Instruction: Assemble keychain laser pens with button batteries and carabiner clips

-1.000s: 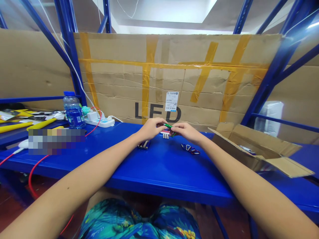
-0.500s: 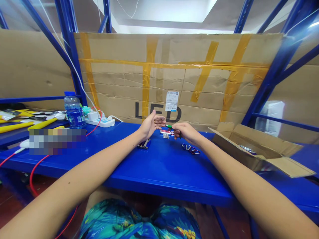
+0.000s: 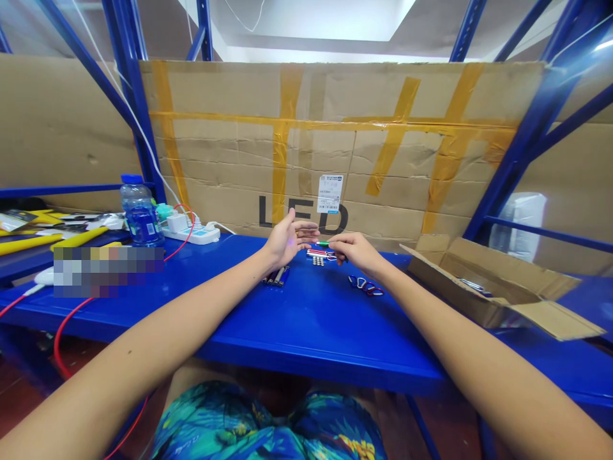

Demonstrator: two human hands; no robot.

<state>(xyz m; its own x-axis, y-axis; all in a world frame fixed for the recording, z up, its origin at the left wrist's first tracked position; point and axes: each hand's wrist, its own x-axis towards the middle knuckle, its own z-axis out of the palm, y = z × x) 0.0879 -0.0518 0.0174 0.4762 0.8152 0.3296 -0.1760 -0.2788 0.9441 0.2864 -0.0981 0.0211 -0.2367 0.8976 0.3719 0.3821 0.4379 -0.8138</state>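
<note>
My right hand (image 3: pixel 352 248) is closed around a small green flashlight (image 3: pixel 322 244), its front end pointing left. Facing it, my left hand (image 3: pixel 290 239) is held up open, fingers stretched, with a faint purple light spot on the palm. Below and between the hands lie red and silver tubes (image 3: pixel 316 253) and several small silver button cells (image 3: pixel 317 260). Dark slim tubes (image 3: pixel 278 276) lie in a row under my left wrist. Several carabiners (image 3: pixel 366 285), blue, silver and red, rest on the table near my right wrist.
On the blue table (image 3: pixel 306 338), an open cardboard box (image 3: pixel 479 291) with metallic items stands at right. At left are a bottle of blue liquid (image 3: pixel 142 211), a power strip (image 3: pixel 196 234), red cables and yellow-handled items (image 3: pixel 79 237). A large cardboard sheet (image 3: pixel 230 153) stands behind.
A faint purple spot now shows on my left palm, where none was visible before. Both hands have stayed almost in place, the flashlight still in my right hand.
</note>
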